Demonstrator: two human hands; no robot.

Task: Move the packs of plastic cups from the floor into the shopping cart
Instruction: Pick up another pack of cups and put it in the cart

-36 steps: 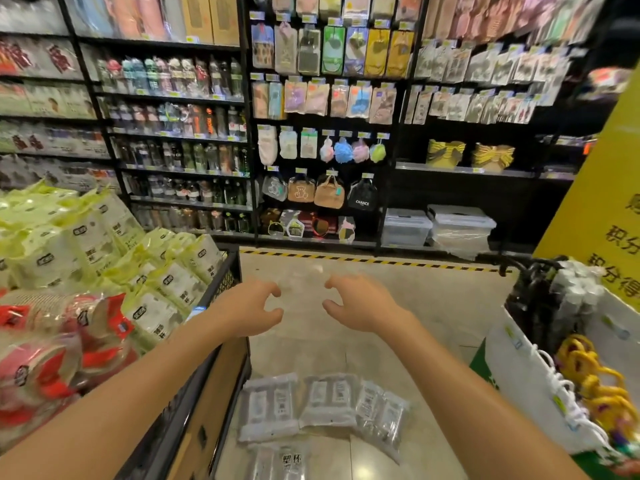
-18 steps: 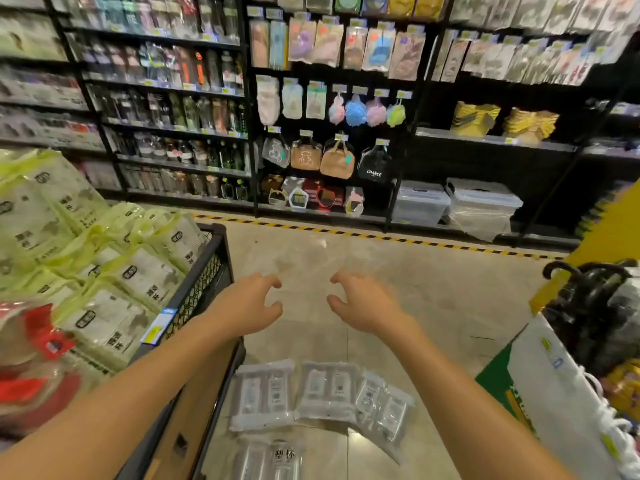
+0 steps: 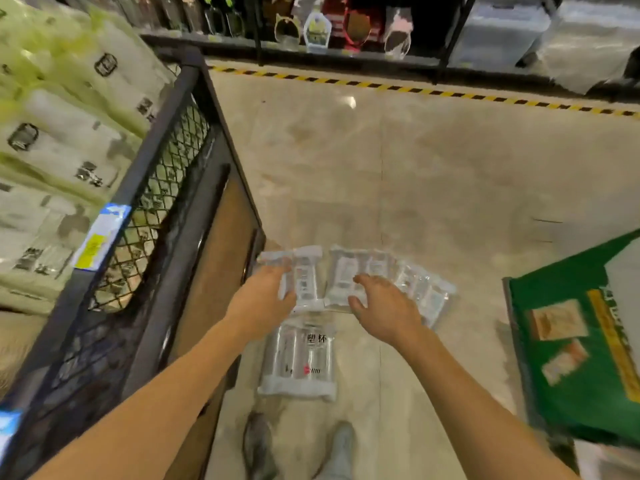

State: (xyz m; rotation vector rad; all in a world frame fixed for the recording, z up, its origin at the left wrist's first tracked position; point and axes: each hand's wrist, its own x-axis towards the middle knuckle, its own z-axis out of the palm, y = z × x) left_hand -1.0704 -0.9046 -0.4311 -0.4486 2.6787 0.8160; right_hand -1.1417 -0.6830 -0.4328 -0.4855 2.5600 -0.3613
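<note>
Several clear packs of plastic cups lie on the beige floor beside the cart. The far row holds a left pack (image 3: 306,275), a middle pack (image 3: 344,273) and a right pack (image 3: 427,294); a nearer pack (image 3: 299,363) with printed lettering lies below them. My left hand (image 3: 265,297) reaches down onto the left pack, its fingers lying over the pack's left part. My right hand (image 3: 382,308) hovers with spread, slightly bent fingers at the middle pack's near edge. Neither hand has a pack lifted. The black mesh shopping cart (image 3: 162,140) stands at the left.
The cart is heaped with green-and-white wrapped packs (image 3: 65,143). A green display box (image 3: 568,344) stands on the floor at the right. Store shelves (image 3: 311,36) run along the back behind a yellow-black floor stripe (image 3: 415,89). My shoes (image 3: 258,445) show at the bottom.
My view has tipped down toward the floor. Both hands have dropped from mid-air in front of me to the far row of cup packs.
</note>
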